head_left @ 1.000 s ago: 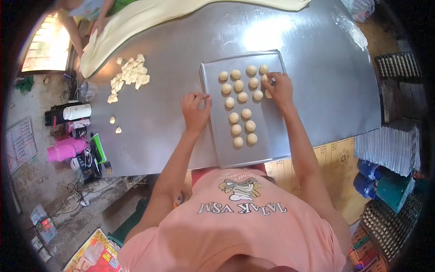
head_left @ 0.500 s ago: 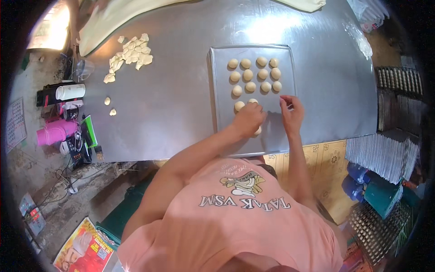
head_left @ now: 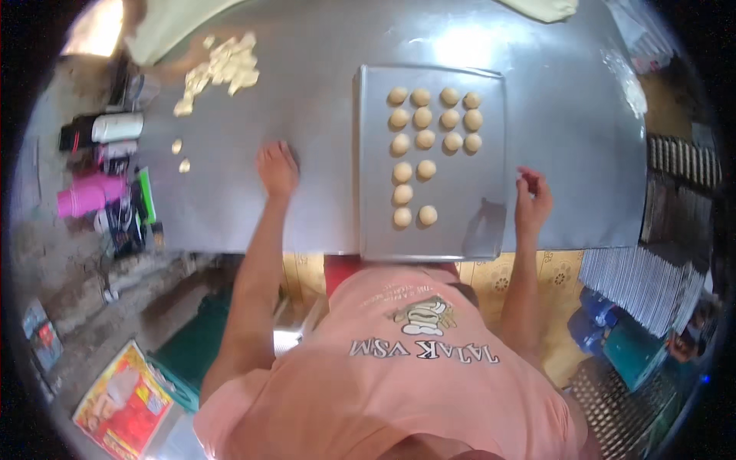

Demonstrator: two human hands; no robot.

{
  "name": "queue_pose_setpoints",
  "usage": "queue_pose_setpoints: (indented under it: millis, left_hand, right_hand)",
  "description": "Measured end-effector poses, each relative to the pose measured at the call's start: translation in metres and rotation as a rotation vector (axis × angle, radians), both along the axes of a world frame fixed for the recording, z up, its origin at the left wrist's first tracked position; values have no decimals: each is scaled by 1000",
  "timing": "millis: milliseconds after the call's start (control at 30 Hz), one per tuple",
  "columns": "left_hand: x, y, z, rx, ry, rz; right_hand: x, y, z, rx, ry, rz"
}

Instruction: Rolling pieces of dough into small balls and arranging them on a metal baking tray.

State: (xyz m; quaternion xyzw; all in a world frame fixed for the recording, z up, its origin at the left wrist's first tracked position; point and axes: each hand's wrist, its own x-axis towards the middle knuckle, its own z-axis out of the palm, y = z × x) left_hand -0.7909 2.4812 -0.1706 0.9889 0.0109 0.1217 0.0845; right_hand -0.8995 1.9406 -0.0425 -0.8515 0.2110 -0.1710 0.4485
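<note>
A flat metal baking tray (head_left: 475, 222) is seen lying on the grey metal desk (head_left: 322, 84), near its front edge, with small round dough balls (head_left: 422, 119) set on it in short rows that fill the far part and thin to two columns toward the near side. The left hand (head_left: 277, 169) is laid palm down on the bare desk just left of the tray, close to its left edge but not touching it; its grip is relaxed and flat, with the fingers together and nothing held. The right hand (head_left: 531, 201) is placed at the tray's right edge, near its front corner; its fingers are curled loosely, and whether the rim is touched or anything is pinched cannot be told. A heap of cut dough pieces (head_left: 222, 70) is found at the far left of the desk, well apart from the tray, with two stray pieces (head_left: 180, 155) nearer the left edge. Beyond that edge a pink bottle (head_left: 84, 198) and a white container (head_left: 116, 127) are seen.
</note>
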Motion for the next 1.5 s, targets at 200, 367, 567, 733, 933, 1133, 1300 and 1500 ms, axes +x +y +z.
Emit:
queue_pose_setpoints:
  millis: [200, 367, 567, 733, 933, 1133, 1300, 1500]
  left_hand:
    - [-98, -5, 45, -78, 133, 349]
    - [-70, -32, -1, 105, 28, -78]
    - [-33, 50, 1, -228, -48, 187]
    - [-119, -27, 21, -142, 323, 201]
    - [22, 3, 9, -9, -3, -73]
    - [-22, 59, 13, -375, 59, 264]
    - [-48, 61, 57, -760, 141, 268]
    - [-56, 39, 69, -527, 199, 161]
  right_hand:
    - [6, -33, 10, -2, -34, -112]
    - [11, -16, -4, 148, -85, -42]
    - [17, -28, 3, -69, 5, 73]
    - [7, -42, 8, 119, -31, -145]
    - [16, -16, 9, -70, -3, 129]
    - [11, -37, 19, 66, -62, -75]
    - [0, -36, -10, 232, -85, -34]
    - [15, 0, -20, 298, -67, -4]
